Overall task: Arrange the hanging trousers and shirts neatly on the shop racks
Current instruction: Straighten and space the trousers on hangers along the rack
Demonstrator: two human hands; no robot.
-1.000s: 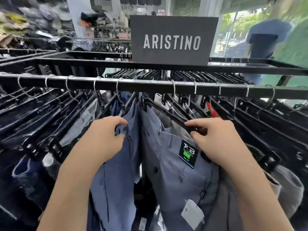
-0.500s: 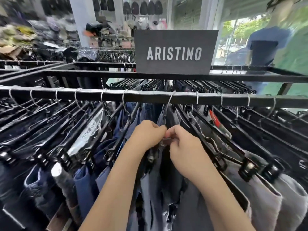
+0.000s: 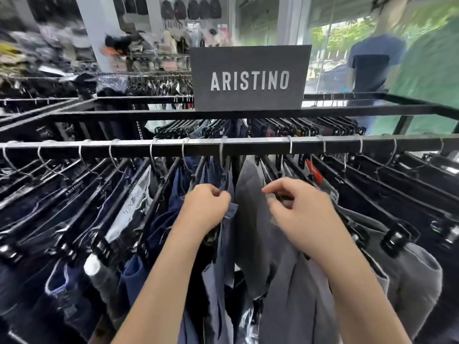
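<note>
Fingers [image 3: 220,194] of the left hand [image 3: 206,209] clench blue trousers [image 3: 217,281] at the top; the right hand [image 3: 300,214] curls over grey trousers [image 3: 250,209], grip unclear. Both hang from the rail [image 3: 253,146]. A hard tug could slip a hook [image 3: 221,151] off.

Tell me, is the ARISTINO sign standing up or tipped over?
Standing up. The sign sits upright on the rack's top bar, its letters readable the right way up.

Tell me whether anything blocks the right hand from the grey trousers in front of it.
Nothing visible does. The right hand is at the top of the grey trousers, its fingers curled there; blur hides any grip. The left hand holds the blue trousers alongside, clear of that path.
</note>
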